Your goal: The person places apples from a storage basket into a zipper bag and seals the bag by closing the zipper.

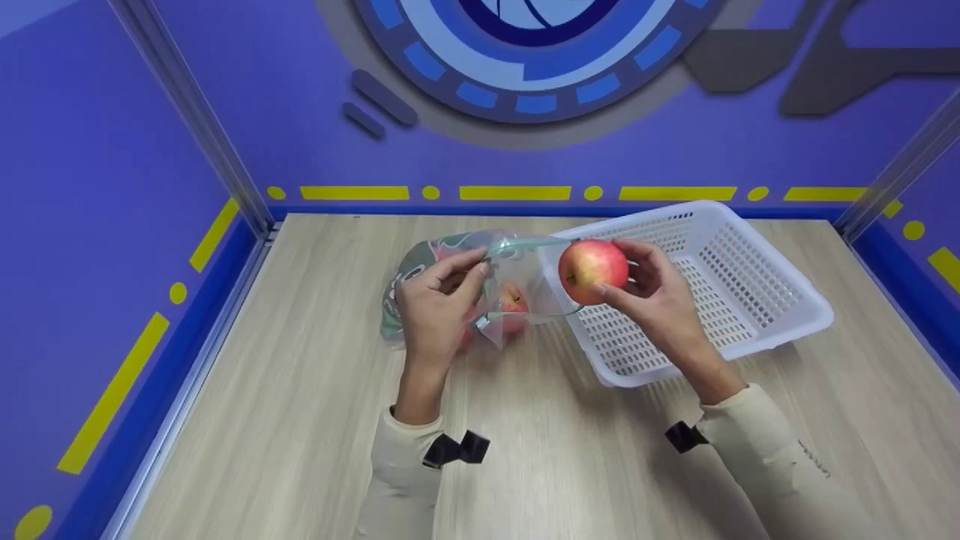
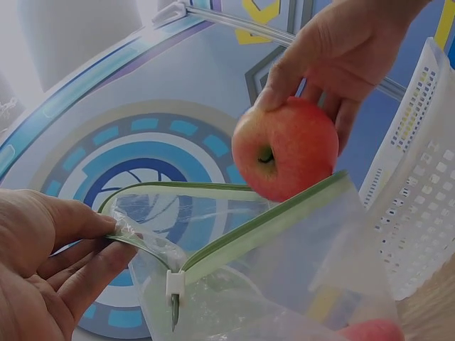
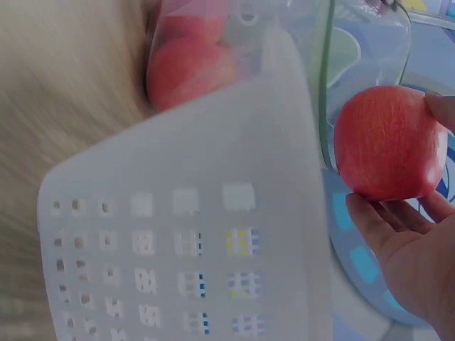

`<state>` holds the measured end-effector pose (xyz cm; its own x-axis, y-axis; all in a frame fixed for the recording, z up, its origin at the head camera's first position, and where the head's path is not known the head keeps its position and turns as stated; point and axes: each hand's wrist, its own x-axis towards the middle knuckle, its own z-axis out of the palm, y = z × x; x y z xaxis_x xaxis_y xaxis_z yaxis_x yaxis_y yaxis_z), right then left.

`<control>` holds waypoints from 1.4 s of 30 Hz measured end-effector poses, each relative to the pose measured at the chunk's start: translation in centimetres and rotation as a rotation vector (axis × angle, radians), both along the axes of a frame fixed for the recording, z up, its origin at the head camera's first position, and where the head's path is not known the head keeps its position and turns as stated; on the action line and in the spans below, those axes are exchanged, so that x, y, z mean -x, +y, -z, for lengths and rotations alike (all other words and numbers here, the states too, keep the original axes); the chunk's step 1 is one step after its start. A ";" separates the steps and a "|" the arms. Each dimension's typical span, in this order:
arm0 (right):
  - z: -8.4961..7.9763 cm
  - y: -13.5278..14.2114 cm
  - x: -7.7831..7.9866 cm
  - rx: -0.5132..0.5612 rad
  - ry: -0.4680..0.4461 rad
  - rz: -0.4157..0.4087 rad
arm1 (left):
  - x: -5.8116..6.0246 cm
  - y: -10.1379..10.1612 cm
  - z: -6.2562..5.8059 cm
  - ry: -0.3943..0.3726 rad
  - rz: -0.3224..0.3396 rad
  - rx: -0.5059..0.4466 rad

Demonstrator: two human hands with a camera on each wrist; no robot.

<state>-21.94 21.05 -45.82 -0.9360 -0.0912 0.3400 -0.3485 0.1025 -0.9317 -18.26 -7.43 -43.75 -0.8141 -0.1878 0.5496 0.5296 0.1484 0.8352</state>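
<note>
A clear zip bag (image 1: 536,281) with a green-edged mouth and a white slider (image 2: 175,283) stands on the table, its mouth spread open toward the right. My left hand (image 1: 437,304) pinches the rim of that mouth between thumb and fingers. In my right hand (image 1: 664,304) is a red and yellow apple (image 1: 593,271), gripped by thumb and fingertips right at the bag's opening. Inside the bag sit more apples, one of them (image 1: 514,307) showing through the plastic; the right wrist view shows red apples (image 3: 188,71) there too.
A white perforated plastic basket (image 1: 780,330) stands at the right, under and beyond my right hand, with no apples visible in it. The wood-grain table (image 1: 300,420) is bounded by blue printed panels (image 1: 90,225) at the left, back and right.
</note>
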 end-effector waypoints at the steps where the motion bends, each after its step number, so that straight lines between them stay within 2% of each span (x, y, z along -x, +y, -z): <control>1: 0.1 -0.2 0.0 -0.004 -0.006 0.001 | 0.0 0.0 0.0 -0.002 -0.002 0.002; 10: 0.7 -2.2 0.0 -0.082 -0.069 -0.009 | -0.1 0.3 -0.2 0.000 -0.002 0.015; 20: 1.6 -3.2 0.2 -0.152 -0.069 -0.001 | 0.0 0.6 -0.3 0.004 -0.011 0.013; 27: 1.5 -3.6 0.1 -0.218 -0.078 -0.048 | -0.1 0.7 -0.2 -0.008 0.000 0.013; 35: 1.9 -3.9 0.3 -0.133 -0.030 -0.110 | -0.2 0.8 -0.3 0.002 0.005 0.010; 42: 1.7 -3.8 0.7 -0.249 -0.047 -0.088 | -0.3 0.7 -0.2 0.004 -0.011 0.019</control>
